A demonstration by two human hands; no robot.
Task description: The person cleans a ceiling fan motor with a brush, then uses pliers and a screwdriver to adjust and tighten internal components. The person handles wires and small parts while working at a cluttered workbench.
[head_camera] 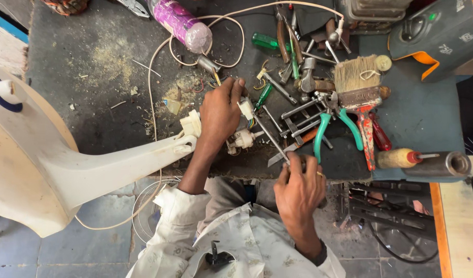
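My left hand (220, 114) rests on the dark workbench (92, 77), its fingers pinching a small white plastic switch part (245, 108) with coloured wires. A second white part (243, 138) lies just below it. My right hand (298, 188), at the bench's near edge, grips the handle of a long thin screwdriver (271, 139) whose shaft points up toward the white parts. A white plastic fan stand (66, 170) reaches from the left up to my left wrist.
Green-handled pliers (337, 123), a worn paintbrush (361, 90), wrenches, screwdrivers and a hammer crowd the bench's right side. A pink spray can (181, 23) and a looped white cord (159, 56) lie at the back. A dark metal tube (442, 163) sits at the right edge.
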